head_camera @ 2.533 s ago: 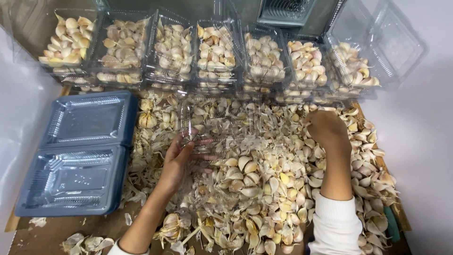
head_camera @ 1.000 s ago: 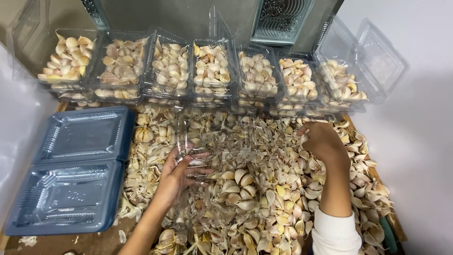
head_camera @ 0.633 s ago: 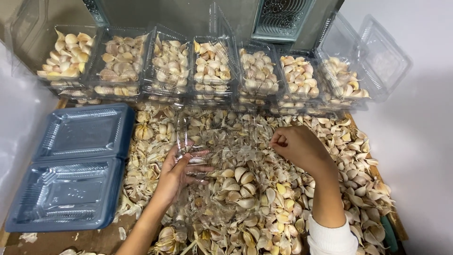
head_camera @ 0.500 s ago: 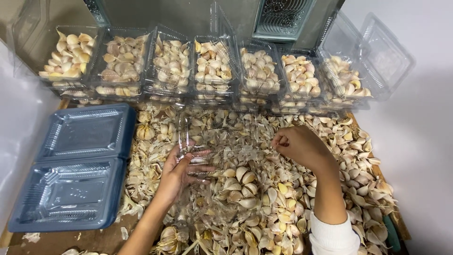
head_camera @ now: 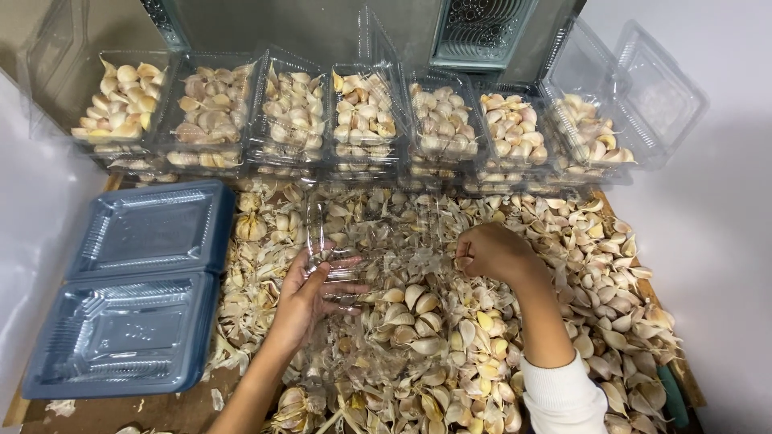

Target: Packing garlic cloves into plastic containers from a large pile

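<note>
The left hand point(head_camera: 310, 293) is seen palm up with its fingers spread and curled round the near wall of a clear plastic clamshell container point(head_camera: 366, 241), which is held open and tilted over the heap. The thumb is pressed against the container's left edge. The container is see-through, so the cloves beneath it are visible through its walls; whether any cloves lie inside it cannot be told.

At three o'clock from the left hand, the right hand point(head_camera: 490, 253) is closed into a loose fist, knuckles up, at the right-hand edge of the same container. What is pinched inside the fist cannot be told. A white sleeve point(head_camera: 563, 398) is worn on the right forearm.

Both hands are surrounded by a wide pile of garlic cloves point(head_camera: 450, 345) and papery skins spread over a brown board point(head_camera: 161, 410).

At nine o'clock from the left hand, a blue plastic tray point(head_camera: 129, 289) with two shallow compartments is laid flat, just beside the pile.

At twelve o'clock, along the far edge, a row of filled clear containers point(head_camera: 362, 112) is stacked, each loaded with cloves and with its lid standing open. At one to two o'clock, the last container of the row point(head_camera: 591, 133) is seen with its lid point(head_camera: 659, 92) folded back to the right.
</note>
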